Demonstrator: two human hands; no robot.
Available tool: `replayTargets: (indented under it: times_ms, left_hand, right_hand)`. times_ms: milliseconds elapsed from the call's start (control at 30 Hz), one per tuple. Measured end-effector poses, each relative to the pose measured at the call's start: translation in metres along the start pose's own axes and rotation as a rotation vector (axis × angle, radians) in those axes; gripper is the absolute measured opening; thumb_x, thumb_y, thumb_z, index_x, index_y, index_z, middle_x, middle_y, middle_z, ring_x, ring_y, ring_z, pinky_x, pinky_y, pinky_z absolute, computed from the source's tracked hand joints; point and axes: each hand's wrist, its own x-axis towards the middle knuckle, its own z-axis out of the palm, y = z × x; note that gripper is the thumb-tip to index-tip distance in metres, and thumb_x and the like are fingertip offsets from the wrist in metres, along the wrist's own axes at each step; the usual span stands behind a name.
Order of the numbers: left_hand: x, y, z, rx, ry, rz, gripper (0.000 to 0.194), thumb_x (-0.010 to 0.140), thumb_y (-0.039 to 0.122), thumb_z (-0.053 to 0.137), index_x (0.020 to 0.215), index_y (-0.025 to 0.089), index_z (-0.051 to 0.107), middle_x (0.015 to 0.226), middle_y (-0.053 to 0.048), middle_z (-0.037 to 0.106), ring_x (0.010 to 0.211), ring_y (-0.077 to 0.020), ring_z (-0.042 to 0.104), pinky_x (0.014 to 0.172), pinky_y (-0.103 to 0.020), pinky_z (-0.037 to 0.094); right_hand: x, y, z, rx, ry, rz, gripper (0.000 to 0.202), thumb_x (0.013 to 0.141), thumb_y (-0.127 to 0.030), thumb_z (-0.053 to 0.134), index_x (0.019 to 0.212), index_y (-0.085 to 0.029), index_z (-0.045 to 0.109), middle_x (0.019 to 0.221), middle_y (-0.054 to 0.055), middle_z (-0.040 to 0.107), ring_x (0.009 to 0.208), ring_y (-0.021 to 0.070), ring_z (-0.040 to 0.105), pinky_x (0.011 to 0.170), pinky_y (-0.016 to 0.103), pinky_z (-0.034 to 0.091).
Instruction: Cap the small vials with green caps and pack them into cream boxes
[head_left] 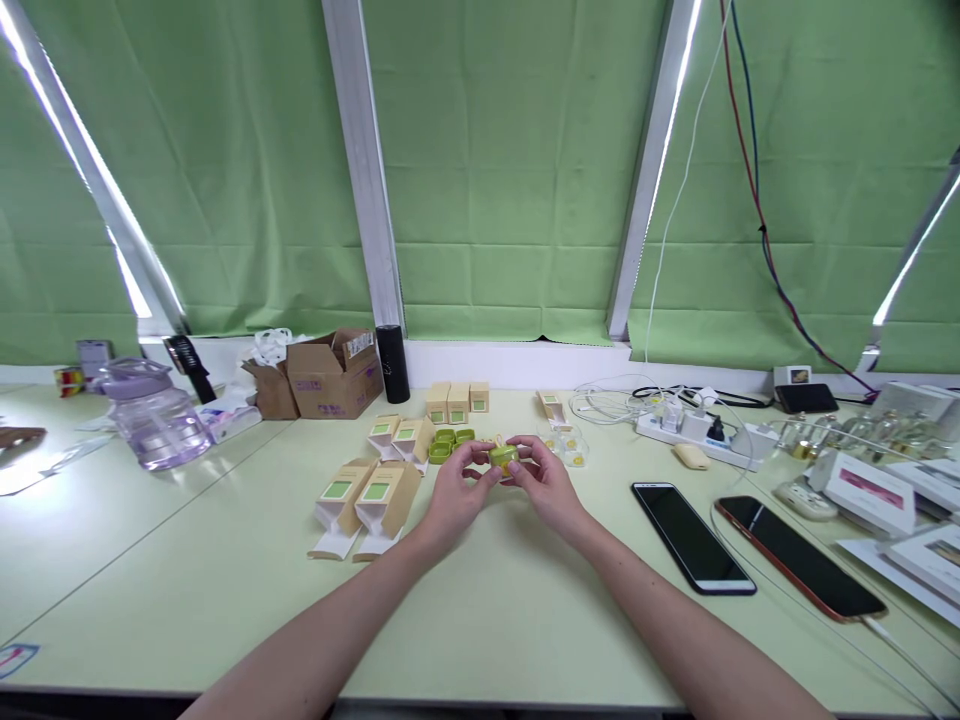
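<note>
Between the fingertips of both hands is a small round jar (pixel 504 457), green on top and yellowish below, held above the table. My left hand (pixel 459 492) grips it from the left, and my right hand (pixel 551 487) from the right. Just left of the hands sits a green tray (pixel 448 444) with square compartments. Behind my right hand lies a clear plastic tray (pixel 574 447) with yellow spots in it. Open beige boxes (pixel 386 495) with green labels lie left of my left hand, their white flaps hanging out.
Closed beige boxes (pixel 457 402) stand farther back, near a black cylinder (pixel 392 364) and a cardboard carton (pixel 336 377). A purple-lidded water jug (pixel 156 420) is at left. To the right are two phones (pixel 691 537), a power strip (pixel 694 436) with cables, and white packages (pixel 862 490).
</note>
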Motion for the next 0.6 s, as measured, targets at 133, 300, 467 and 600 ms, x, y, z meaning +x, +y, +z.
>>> replayTargets:
  times_ms: [133, 300, 467, 600]
  left_hand:
    - [0.0, -0.001, 0.0, 0.037, 0.023, 0.0, 0.031, 0.085, 0.038, 0.073, 0.11, 0.02, 0.067, 0.112, -0.009, 0.071, 0.102, -0.0227, 0.064, 0.083, -0.035, 0.054]
    - [0.0, -0.004, 0.0, 0.023, 0.039, 0.018, 0.041, 0.087, 0.041, 0.072, 0.121, 0.022, 0.064, 0.117, -0.01, 0.07, 0.106, -0.0232, 0.065, 0.085, -0.035, 0.054]
    - [-0.002, -0.003, 0.001, -0.024, -0.011, 0.053, 0.033, 0.095, 0.04, 0.062, 0.122, 0.021, 0.063, 0.11, -0.01, 0.072, 0.104, -0.0229, 0.069, 0.091, -0.038, 0.054]
    - [-0.003, -0.003, 0.003, -0.045, -0.048, 0.071, 0.031, 0.096, 0.038, 0.062, 0.121, 0.02, 0.062, 0.113, -0.011, 0.073, 0.104, -0.0238, 0.071, 0.091, -0.039, 0.054]
  right_hand:
    - [-0.001, -0.002, 0.004, 0.069, 0.03, 0.034, 0.043, 0.083, -0.052, 0.077, 0.115, -0.027, 0.063, 0.104, 0.004, 0.07, 0.093, 0.0215, 0.072, 0.087, 0.045, 0.064]
    - [-0.001, -0.004, 0.004, 0.274, 0.026, 0.115, 0.045, 0.081, -0.05, 0.081, 0.115, -0.026, 0.063, 0.105, 0.004, 0.073, 0.093, 0.0233, 0.075, 0.085, 0.044, 0.064]
    - [0.001, -0.003, -0.004, 0.487, 0.037, 0.194, 0.039, 0.085, -0.046, 0.078, 0.113, -0.024, 0.064, 0.093, 0.005, 0.077, 0.077, 0.0234, 0.076, 0.072, 0.04, 0.063]
    - [0.003, 0.002, -0.008, 0.565, 0.09, 0.238, 0.023, 0.092, -0.038, 0.071, 0.106, -0.022, 0.063, 0.086, 0.007, 0.078, 0.07, 0.022, 0.076, 0.067, 0.036, 0.062]
